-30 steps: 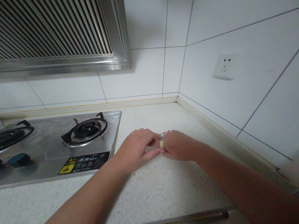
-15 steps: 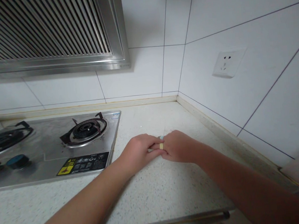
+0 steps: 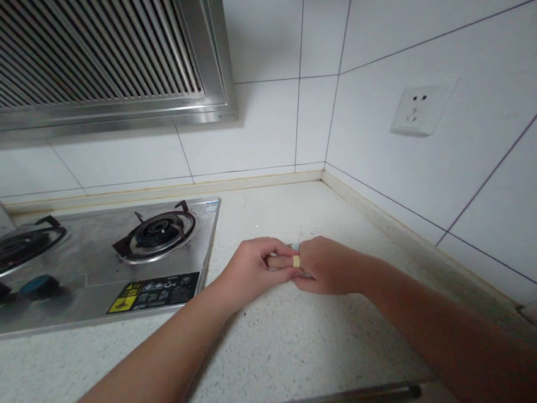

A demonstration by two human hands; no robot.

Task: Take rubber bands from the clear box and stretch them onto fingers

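Observation:
My two hands meet low over the speckled countertop point(image 3: 273, 347), right of the stove. My left hand point(image 3: 251, 269) is curled, and one of its fingers reaches right toward the other hand. A narrow yellow band point(image 3: 296, 261), like a strip of tape or plaster, wraps that finger near its tip. My right hand point(image 3: 329, 264) is closed with its fingertips pinched on the band. What the curled left fingers hold, if anything, is hidden. A small clear scrap point(image 3: 307, 232) lies on the counter just behind the hands.
A steel gas stove point(image 3: 89, 269) with two burners and two dark knobs sits at the left under a range hood point(image 3: 83, 54). White tiled walls form a corner behind, with a socket point(image 3: 418, 110) on the right wall. A drawer handle point(image 3: 358, 399) shows below the counter edge.
Both hands have drifted slightly toward me and stayed together. The grey strip end that stood up above the yellow band is now folded down out of sight.

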